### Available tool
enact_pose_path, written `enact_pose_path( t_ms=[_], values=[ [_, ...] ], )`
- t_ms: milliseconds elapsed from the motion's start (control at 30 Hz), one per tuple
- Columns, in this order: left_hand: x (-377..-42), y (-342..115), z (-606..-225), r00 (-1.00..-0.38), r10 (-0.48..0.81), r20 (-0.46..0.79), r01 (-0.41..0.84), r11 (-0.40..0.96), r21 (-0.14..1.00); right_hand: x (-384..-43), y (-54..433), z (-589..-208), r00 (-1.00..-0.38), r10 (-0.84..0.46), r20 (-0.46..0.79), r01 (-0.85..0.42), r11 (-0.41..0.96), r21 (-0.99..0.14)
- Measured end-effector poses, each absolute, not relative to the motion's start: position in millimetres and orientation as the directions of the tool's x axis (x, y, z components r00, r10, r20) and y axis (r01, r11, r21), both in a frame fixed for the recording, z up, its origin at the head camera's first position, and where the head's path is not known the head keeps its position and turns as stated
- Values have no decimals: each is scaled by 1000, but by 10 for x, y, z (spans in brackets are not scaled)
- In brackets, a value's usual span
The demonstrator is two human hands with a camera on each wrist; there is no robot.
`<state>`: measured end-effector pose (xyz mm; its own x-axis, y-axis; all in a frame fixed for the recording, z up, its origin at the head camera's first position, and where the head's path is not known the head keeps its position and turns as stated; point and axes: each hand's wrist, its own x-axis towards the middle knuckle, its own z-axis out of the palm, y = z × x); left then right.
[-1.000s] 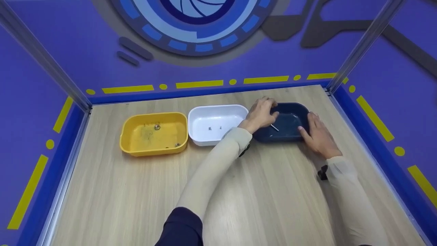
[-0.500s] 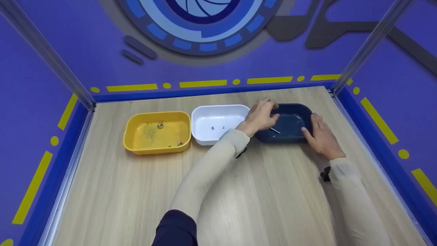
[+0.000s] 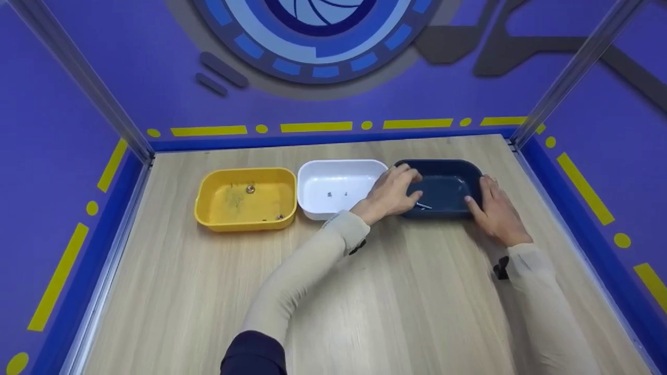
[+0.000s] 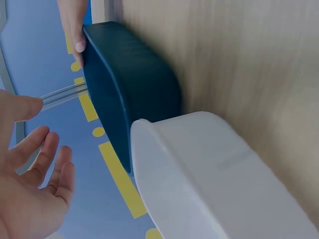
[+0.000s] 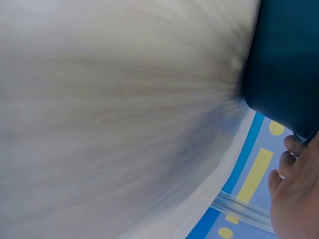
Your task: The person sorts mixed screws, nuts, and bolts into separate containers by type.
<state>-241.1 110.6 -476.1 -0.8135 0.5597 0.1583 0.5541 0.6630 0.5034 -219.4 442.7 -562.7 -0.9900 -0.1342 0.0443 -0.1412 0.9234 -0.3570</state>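
My left hand (image 3: 390, 194) hovers over the left side of the dark blue bin (image 3: 448, 195), thumb toward the inside. In the left wrist view, its fingers (image 4: 37, 162) are loosely bent and stand apart from the thumb, with nothing between them. Beside the thumb in the head view, a thin shiny metal screw (image 3: 424, 206) lies low in the bin, partly hidden by the hand. My right hand (image 3: 498, 216) holds the bin's right wall, thumb over the rim and fingers along the outside. The right wrist view shows those fingertips (image 5: 287, 162) at the rim.
Left of the dark bin stands a white bin (image 3: 341, 179) with small dark metal pieces (image 3: 329, 194) inside. A yellow bin (image 3: 208, 205) at the far left contains several metal nuts (image 3: 250, 189). Purple panels (image 3: 130, 62) enclose the back and sides of the wooden table (image 3: 417, 302).
My left hand has drawn slightly left and toward me. The screw has shifted nearer the bin's front wall and lies flatter. My right hand keeps its place on the bin; the head view has shifted.
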Motion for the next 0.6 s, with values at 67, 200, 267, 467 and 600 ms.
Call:
enact_pose_path(
  t_ms=[67,200,267,467,600],
  values=[
    [-2362,1057,-4797,-807,567,164,567,668,481,-2195,4429,-5631,-990,-135,38,-139,924,-355],
    [-2271,959,-4855,-786,589,186,601,659,453,-2196,4435,-5630,-990,-134,31,-136,926,-353],
    [-2223,915,-4865,-779,596,197,611,648,454,-2198,4438,-5631,-990,-136,33,-139,926,-352],
    [-2098,807,-4885,-774,597,211,614,626,481,-2204,4446,-5629,-992,-127,21,-126,924,-361],
    [-2033,722,-4918,-775,591,223,613,618,493,-2208,4443,-5611,-993,-120,17,-118,922,-369]
  ],
)
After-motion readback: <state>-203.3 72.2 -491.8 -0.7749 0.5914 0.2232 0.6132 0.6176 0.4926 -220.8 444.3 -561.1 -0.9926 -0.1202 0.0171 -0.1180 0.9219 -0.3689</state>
